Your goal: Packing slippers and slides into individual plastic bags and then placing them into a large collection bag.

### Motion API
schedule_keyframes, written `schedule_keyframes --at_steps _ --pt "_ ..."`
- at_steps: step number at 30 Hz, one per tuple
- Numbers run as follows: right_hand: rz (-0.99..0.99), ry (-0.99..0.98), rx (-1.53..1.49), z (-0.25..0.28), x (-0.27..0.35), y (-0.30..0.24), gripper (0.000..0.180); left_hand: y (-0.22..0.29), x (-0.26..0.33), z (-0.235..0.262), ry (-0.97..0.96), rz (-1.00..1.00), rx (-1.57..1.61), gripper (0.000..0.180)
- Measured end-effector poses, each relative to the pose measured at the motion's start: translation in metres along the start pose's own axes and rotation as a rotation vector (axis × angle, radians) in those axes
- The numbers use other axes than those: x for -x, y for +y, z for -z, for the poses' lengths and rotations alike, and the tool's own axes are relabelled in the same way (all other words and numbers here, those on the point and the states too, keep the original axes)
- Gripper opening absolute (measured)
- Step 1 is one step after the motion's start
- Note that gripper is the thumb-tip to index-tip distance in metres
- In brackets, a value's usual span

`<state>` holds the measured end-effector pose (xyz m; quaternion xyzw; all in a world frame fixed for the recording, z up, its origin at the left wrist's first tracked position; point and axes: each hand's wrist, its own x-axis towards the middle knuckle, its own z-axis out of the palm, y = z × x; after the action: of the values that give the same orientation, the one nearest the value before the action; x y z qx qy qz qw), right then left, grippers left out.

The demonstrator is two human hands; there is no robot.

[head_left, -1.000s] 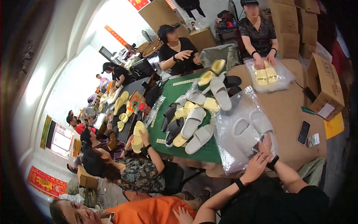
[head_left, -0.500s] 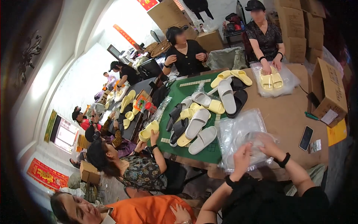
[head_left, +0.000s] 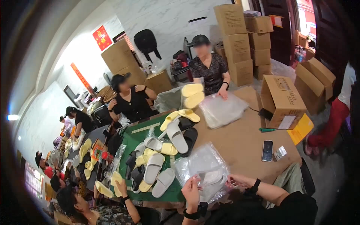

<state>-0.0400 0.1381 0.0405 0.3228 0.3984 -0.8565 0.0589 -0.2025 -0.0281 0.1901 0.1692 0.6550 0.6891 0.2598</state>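
Between my hands at the table's near edge is a clear plastic bag (head_left: 219,190) with what looks like a pair of light grey slides (head_left: 210,178) in it. My left hand (head_left: 191,191) pinches the bag's left edge. At the opposite edge, my right hand (head_left: 241,181) has its fingers closed on the plastic. Beneath lies a pile of flat clear bags (head_left: 200,157). To the left, a heap of loose slides sits on a green mat (head_left: 131,138): a grey slide (head_left: 163,182) is nearest, with yellow and black ones (head_left: 138,174) among them.
Across the table a person holds bagged yellow slides (head_left: 192,95) beside more clear bags (head_left: 223,110). At the left another person handles yellow slides (head_left: 104,189). A phone (head_left: 267,150), a green cutter (head_left: 267,130) and an open carton (head_left: 283,101) are on the right.
My view has swung to the right. My hands have moved apart to the bag's two sides, and the grey slides show between them. The person opposite has lifted the yellow slides.
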Motion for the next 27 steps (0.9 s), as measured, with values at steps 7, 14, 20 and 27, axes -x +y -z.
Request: schedule_keyframes --at_steps 7,14,20,27 --pt "0.354 -0.29 0.28 -0.079 0.067 -0.075 0.039 0.004 -0.011 0.013 -0.091 -0.193 -0.489 0.02" --pt "0.419 -0.035 0.16 -0.101 0.079 -0.066 0.038 0.004 0.015 -0.025 -0.34 -0.67 -0.627 0.018" --pt "0.132 0.313 -0.129 -0.119 0.081 -0.058 0.029 -0.004 0.028 -0.018 -0.62 -0.556 -0.525 0.02" --pt "0.424 0.382 0.032 -0.092 0.053 -0.079 0.028 -0.013 0.0 0.018 -0.546 -0.457 -0.284 0.027"
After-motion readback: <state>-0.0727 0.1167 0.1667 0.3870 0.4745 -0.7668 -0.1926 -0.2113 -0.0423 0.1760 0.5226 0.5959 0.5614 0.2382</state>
